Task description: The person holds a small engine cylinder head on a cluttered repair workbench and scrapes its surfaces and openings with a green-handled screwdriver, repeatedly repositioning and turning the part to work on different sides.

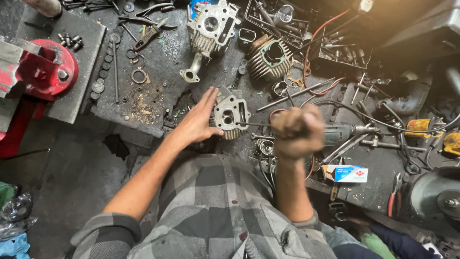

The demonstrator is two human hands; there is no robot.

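The grey power tool (335, 133) lies left–right, its thin shaft pointing left into the silvery finned cylinder head (231, 115) mid-bench — the right hand (297, 132) fisted around it, the left hand (197, 122) flat, fingers together, against the head.

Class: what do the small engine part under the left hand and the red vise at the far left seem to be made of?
Engine part: probably cast aluminium, judging by its dull silver-grey, grainy surface. Red vise: likely cast iron or steel under chipped, glossy red paint.
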